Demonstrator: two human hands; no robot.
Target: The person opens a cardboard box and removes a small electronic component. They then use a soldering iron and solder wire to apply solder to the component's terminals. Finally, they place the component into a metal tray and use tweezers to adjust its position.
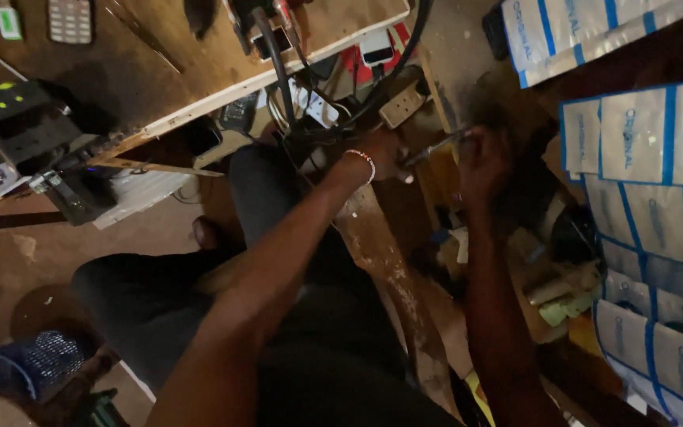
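My left hand [379, 152], with a beaded bracelet on the wrist, reaches down under the wooden workbench [199, 71] and is closed around the near end of a thin metal tool [435, 148]. My right hand [480, 158] is shut on the far end of the same tool, just right of the left hand. Black cables [282, 71] and a beige socket block [401, 104] hang just above both hands. What the tool's tip touches is too dark and blurred to tell.
Several white and blue plastic packets [650, 182] hang on the right wall. A worn wooden plank [393, 269] runs down between my knees. Small boxes and clutter [563, 296] lie low on the right. A black device [17, 119] and a keypad [70, 20] sit at the bench's left.
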